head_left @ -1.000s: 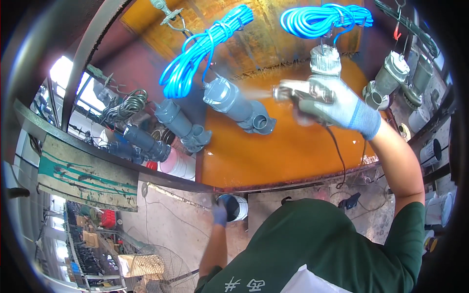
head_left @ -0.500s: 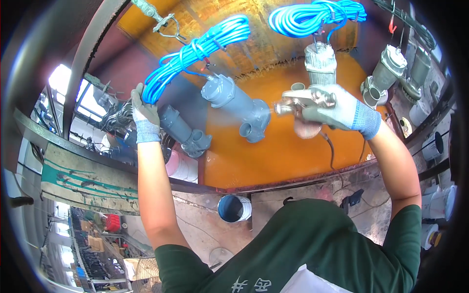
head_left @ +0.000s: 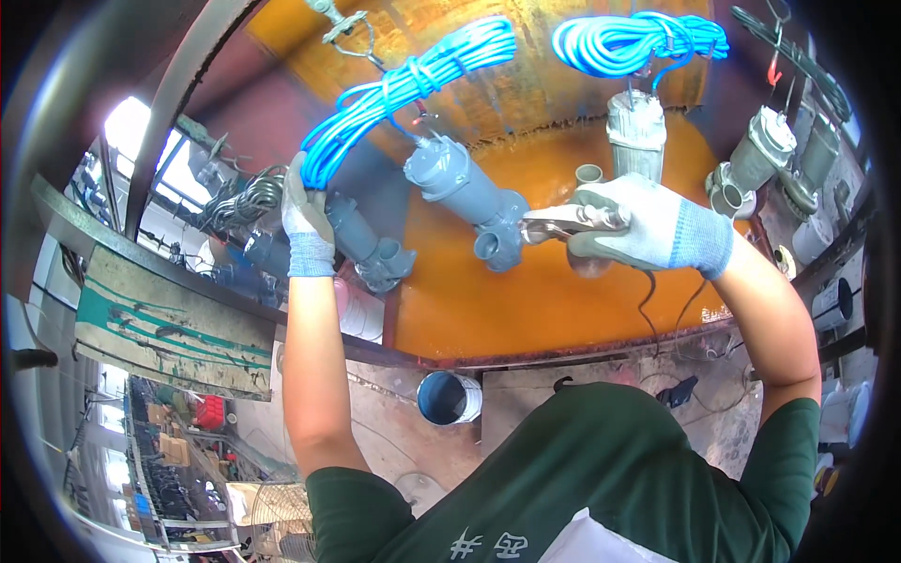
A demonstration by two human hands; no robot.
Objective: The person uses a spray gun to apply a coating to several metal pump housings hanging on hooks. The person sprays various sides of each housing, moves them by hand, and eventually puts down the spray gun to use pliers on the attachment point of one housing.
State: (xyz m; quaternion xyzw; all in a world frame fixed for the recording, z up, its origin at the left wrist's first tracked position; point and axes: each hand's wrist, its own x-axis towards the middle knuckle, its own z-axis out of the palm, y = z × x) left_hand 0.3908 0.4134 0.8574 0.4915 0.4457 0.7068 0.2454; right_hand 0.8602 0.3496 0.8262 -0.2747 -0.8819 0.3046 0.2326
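Note:
My left hand (head_left: 308, 220), in a pale work glove, is closed on the lower end of a coil of blue cable (head_left: 405, 92). The coil is tied to a grey-painted pump (head_left: 449, 178), which hangs tilted, its round outlet facing me. In my gloved right hand (head_left: 652, 225) is a metal spray gun (head_left: 563, 221). Its nozzle points left, close beside the pump's lower body. Part of the gun's cup shows under the hand; how the fingers lie on the trigger is hidden.
A pale pump (head_left: 636, 141) under a second blue coil (head_left: 638, 45) hangs behind my right hand. More pumps hang at right (head_left: 762, 150) and left (head_left: 361, 244). An orange-stained booth floor (head_left: 469, 319) lies below. A bucket (head_left: 450, 399) stands nearer me; a hose (head_left: 648, 300) trails down.
The whole scene has shifted slightly right in view. The pump is turned a little, and the gun is now nearer its lower body. The spray mist seen before no longer shows clearly.

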